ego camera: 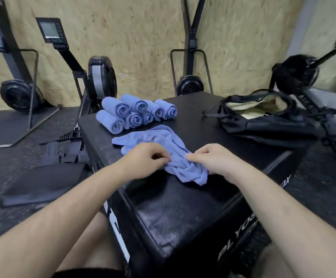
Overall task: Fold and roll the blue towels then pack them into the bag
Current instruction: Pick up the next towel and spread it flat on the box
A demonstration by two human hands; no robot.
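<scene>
Pinching the crumpled towel [164, 140] at its 6 o'clock edge, left hand [146, 158] and right hand [210, 157] both curl fingers onto it. Pull corners apart and flatten before folding.

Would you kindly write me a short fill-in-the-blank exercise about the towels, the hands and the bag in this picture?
1. The left hand and the right hand both pinch the crumpled towel, which is ____ in colour.
2. The rolls are stacked on the box, not yet in the ____.
3. The bag lies to the ____ of the rolls.
4. The bag's top is ____, showing a pale lining.

Missing words: blue; bag; right; open.
</scene>
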